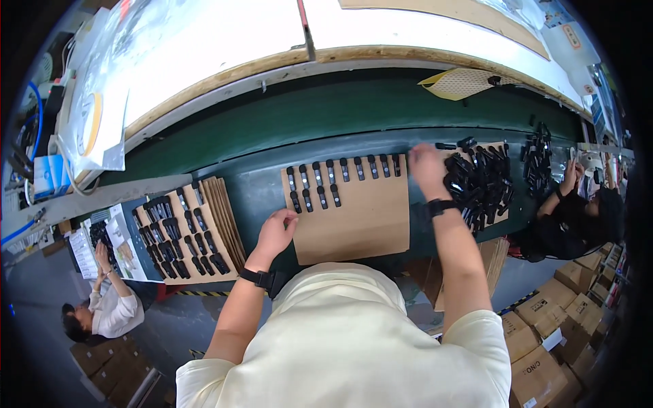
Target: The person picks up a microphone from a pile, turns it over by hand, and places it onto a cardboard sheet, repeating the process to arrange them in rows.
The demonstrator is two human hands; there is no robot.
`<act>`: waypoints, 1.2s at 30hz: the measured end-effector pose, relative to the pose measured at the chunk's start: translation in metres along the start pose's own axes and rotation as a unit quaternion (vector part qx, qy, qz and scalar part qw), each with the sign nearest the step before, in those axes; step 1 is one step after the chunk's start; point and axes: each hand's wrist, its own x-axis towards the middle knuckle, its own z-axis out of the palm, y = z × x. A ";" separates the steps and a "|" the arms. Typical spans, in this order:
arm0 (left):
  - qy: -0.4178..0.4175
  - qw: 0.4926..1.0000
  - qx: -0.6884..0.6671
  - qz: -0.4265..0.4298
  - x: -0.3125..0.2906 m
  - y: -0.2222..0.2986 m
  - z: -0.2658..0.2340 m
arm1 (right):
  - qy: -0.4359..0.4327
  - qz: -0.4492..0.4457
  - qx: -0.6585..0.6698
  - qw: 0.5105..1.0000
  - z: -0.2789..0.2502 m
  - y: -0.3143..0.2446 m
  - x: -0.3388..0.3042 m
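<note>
Black cylinders [332, 172] lie in rows on a cardboard sheet [354, 231] upon our desk [255, 194], where a careless brush from our blurred right hand [426, 170] or bent-fingered left hand [276, 232] could skew them, though we cannot tell whether either grips anything.

Brown cartons [568, 332] at lower right — blue hose [41, 122] far left.
</note>
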 end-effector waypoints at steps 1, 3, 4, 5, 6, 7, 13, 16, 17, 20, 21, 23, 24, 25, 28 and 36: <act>0.011 1.000 -0.003 0.000 -0.001 0.004 -0.002 | 0.008 -0.043 -0.082 0.996 -0.011 0.012 0.012; 0.023 1.000 -0.002 0.000 -0.002 0.009 -0.002 | -0.051 0.034 -0.176 0.982 -0.028 0.028 0.031; 0.029 1.000 -0.003 0.008 -0.001 0.013 -0.002 | -0.052 0.035 -0.175 0.983 -0.028 0.042 0.034; 0.035 0.999 -0.004 0.015 0.000 0.017 -0.002 | -0.044 0.069 -0.215 0.973 -0.027 0.055 0.037; 0.034 0.999 -0.003 0.014 0.003 0.021 -0.002 | -0.036 0.103 -0.255 0.961 -0.025 0.067 0.038; 0.027 1.000 0.000 0.014 0.003 0.026 -0.003 | -0.038 0.101 -0.252 0.962 -0.023 0.077 0.039; 0.020 0.999 0.016 0.041 -0.001 0.050 -0.010 | -0.072 0.048 -0.186 0.979 -0.016 0.077 0.045; 0.017 0.998 -0.002 0.054 -0.005 0.060 -0.013 | -0.089 0.030 -0.046 0.995 -0.020 0.034 0.042; 0.015 0.998 -0.012 0.062 -0.006 0.064 -0.014 | -0.104 0.036 0.055 0.992 -0.021 0.012 0.037; 0.019 0.997 -0.045 0.066 -0.014 0.087 -0.019 | -0.139 -0.076 0.260 0.953 -0.061 -0.080 0.008; 0.017 0.995 -0.062 0.070 -0.016 0.097 -0.021 | -0.129 -0.129 0.303 0.936 -0.073 -0.103 -0.007; 0.028 0.991 -0.081 0.104 -0.019 0.123 -0.029 | -0.156 -0.162 0.378 0.898 -0.101 -0.144 -0.030; 0.032 0.984 -0.101 0.141 -0.022 0.135 -0.032 | -0.158 -0.166 0.380 0.896 -0.114 -0.159 -0.040; 0.037 0.985 -0.100 0.138 -0.026 0.144 -0.035 | -0.160 -0.180 0.403 0.883 -0.125 -0.173 -0.049; 0.035 0.969 -0.133 0.204 -0.041 0.160 -0.041 | -0.141 -0.218 0.427 0.867 -0.150 -0.199 -0.067; 0.100 0.925 -0.033 0.365 -0.075 0.172 -0.060 | -0.069 -0.269 0.441 0.854 -0.190 -0.222 -0.099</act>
